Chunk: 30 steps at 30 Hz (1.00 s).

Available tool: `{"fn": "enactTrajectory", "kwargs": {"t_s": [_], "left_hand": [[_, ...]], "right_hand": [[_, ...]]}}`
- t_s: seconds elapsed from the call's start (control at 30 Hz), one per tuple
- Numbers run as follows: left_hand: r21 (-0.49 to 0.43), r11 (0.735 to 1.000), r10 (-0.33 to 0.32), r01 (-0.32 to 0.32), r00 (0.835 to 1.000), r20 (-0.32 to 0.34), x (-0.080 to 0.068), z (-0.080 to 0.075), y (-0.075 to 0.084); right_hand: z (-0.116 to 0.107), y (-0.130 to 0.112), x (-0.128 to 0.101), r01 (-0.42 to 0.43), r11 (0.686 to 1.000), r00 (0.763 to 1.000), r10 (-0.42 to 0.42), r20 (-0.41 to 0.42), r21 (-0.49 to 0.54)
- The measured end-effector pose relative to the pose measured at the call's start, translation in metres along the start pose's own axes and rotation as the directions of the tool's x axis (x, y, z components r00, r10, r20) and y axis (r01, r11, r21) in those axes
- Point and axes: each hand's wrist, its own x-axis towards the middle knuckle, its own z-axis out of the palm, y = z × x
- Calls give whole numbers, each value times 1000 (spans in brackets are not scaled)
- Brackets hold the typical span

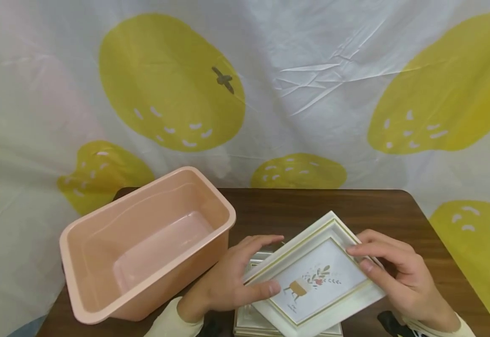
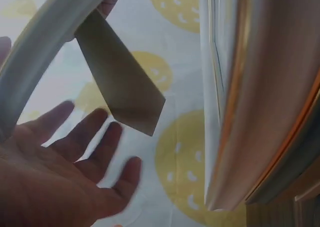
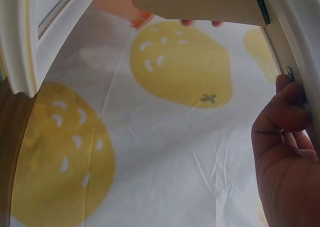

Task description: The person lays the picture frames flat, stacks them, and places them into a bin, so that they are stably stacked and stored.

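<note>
A white picture frame [image 1: 342, 290] with gold lines and a print of a plant in a pot is held tilted above the table. My right hand [image 1: 405, 271] pinches its right edge between thumb and fingers. At the frame's left side, my left hand [image 1: 228, 283] has its thumb on the front border. Its other fingers are spread behind, as the left wrist view shows. The brown easel stand [image 2: 120, 77] juts out from the frame's back, near those fingers. Beneath lies a stack of similar frames [image 1: 262, 323], partly hidden by the held one.
A deep pink plastic bin [image 1: 144, 210] stands at the table's left, close to my left hand. The dark wooden table [image 1: 380, 206] reaches back to a hanging white cloth [image 1: 295, 61] with yellow fruit prints.
</note>
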Motion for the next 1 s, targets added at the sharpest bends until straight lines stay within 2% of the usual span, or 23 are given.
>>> {"fn": "enactTrajectory", "kwargs": {"t_s": [0.07, 0.3, 0.43, 0.5, 0.63, 0.73, 0.87, 1.0], "left_hand": [[-9, 1000, -20, 21, 999, 39, 0, 1, -1], [-35, 998, -57, 60, 993, 102, 0, 3, -7], [-67, 997, -38, 50, 984, 173, 3, 3, -12], [-86, 996, -15, 31, 984, 180, 5, 4, -16], [-116, 993, 40, -28, 993, 108, 3, 3, -19], [-149, 988, 48, -40, 998, 49, 1, 2, -18], [-215, 976, 0, -4, 1000, -20, -3, 2, -16], [-237, 971, -58, 35, 994, -90, -7, 1, -14]], "right_hand": [[0, -2, 0, 7, 1000, 1000, -7, -7, -5], [-1, -4, -4, 12, 1000, 1000, -12, -5, 14], [1, -3, -5, 17, 1000, 1000, -18, 21, 13], [1, -3, -5, 21, 1000, 1000, -21, 17, 1], [1, -1, -4, 21, 1000, 1000, -21, -5, 2], [0, 0, -4, 21, 1000, 999, -21, -33, 12], [0, 2, -7, -10, 1000, 998, 8, -68, -22], [-3, 7, -9, -55, 997, 995, 50, -87, -56]]}}
